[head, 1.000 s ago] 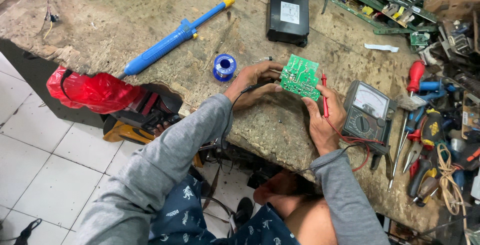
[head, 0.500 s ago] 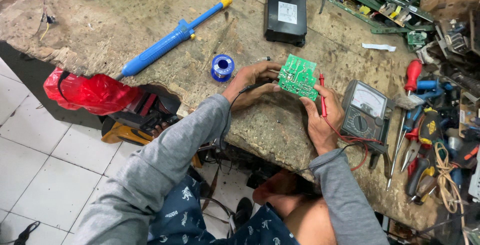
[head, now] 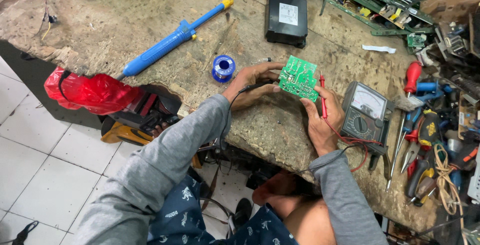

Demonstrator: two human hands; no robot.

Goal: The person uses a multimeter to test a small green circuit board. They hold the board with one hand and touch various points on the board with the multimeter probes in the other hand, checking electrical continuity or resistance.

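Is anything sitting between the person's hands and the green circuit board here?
Nothing visible does. The left hand and right hand both already touch the green circuit board, one at each side. The right hand also holds a red probe beside the board's edge, and a black probe lead runs under the left fingers.

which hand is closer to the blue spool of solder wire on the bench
Left. The left hand sits just right of the blue solder spool, gripping the green circuit board. The right hand is beyond the board, holding a red probe.
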